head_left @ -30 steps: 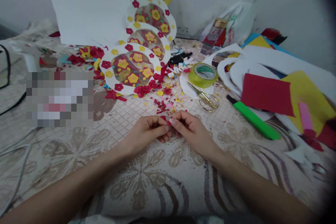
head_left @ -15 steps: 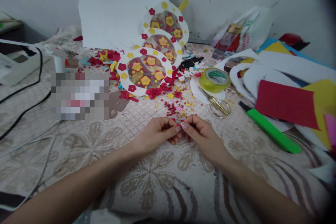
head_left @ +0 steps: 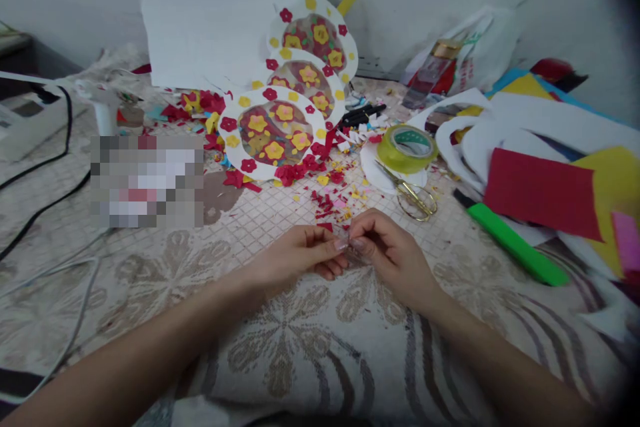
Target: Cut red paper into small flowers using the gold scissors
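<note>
My left hand (head_left: 315, 250) and my right hand (head_left: 385, 247) meet over the patterned cloth, thumbs and fingers pinched tip to tip. Something small and thin, perhaps see-through, is between the fingertips, and I cannot make out what it is. Just beyond my left fingers lies a red paper scrap (head_left: 325, 227). Farther off, red, yellow and pink paper bits (head_left: 335, 200) are strewn about. Gold-handled scissors (head_left: 417, 200) rest against a white paper piece, beside a roll of clear yellowish tape (head_left: 407, 147).
Several white oval paper frames with red and yellow flowers (head_left: 273, 170) lean at the back. To the right are a green box cutter (head_left: 520, 243), a red paper sheet (head_left: 543, 193) and white cut-outs. A glue gun (head_left: 103, 107) and cables stand left. A bottle (head_left: 433, 73) is behind.
The red bit seen at my fingertips no longer shows there. My right hand has turned slightly, its fingers more curled. The view has shifted a little.
</note>
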The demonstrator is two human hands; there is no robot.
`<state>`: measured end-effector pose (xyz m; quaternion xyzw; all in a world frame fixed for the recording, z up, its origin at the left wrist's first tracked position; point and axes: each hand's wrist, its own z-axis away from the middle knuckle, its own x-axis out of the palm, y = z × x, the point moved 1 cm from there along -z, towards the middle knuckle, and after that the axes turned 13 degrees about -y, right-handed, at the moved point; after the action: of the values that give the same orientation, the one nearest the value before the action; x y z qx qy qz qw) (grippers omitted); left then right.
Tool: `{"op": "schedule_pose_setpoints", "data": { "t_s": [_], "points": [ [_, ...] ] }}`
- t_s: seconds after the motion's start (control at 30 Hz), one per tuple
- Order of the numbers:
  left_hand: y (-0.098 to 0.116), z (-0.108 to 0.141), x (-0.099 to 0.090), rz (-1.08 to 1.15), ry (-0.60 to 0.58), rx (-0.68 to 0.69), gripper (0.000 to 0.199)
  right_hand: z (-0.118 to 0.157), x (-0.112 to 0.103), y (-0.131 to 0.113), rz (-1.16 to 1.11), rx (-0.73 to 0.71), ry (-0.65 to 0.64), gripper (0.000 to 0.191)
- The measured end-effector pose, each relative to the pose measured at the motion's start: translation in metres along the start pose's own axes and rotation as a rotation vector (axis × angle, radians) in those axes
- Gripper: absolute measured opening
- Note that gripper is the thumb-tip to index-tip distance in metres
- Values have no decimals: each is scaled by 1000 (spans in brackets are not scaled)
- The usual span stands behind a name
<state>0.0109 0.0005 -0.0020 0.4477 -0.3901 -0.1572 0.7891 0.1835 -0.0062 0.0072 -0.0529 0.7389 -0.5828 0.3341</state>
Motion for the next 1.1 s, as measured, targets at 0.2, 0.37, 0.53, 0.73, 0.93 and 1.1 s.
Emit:
{"op": "schedule_pose_setpoints", "data": {
  "t_s": [0.2, 0.37, 0.53, 0.73, 0.93, 1.1],
  "points": [
    [0, -1, 1, -292, 95, 152, 16, -2, 1, 1, -140, 213, -75, 13],
    [4, 0, 2, -301, 82, 102, 16, -3, 4, 3, -282, 209, -72, 13],
    [3, -1, 1, -122, 101, 68, 15, -3, -1, 3, -249, 157, -94, 12],
    [1, -1, -2, 179, 142, 45, 11, -3, -13, 2, 96, -130, -79, 17],
    [1, -1, 0, 162, 120, 34, 10, -3, -9, 6, 255, -268, -25, 11],
    [1, -2, 3, 124, 146, 33, 16, -5, -6, 4, 184, -217, -1, 9]
  ]
}}
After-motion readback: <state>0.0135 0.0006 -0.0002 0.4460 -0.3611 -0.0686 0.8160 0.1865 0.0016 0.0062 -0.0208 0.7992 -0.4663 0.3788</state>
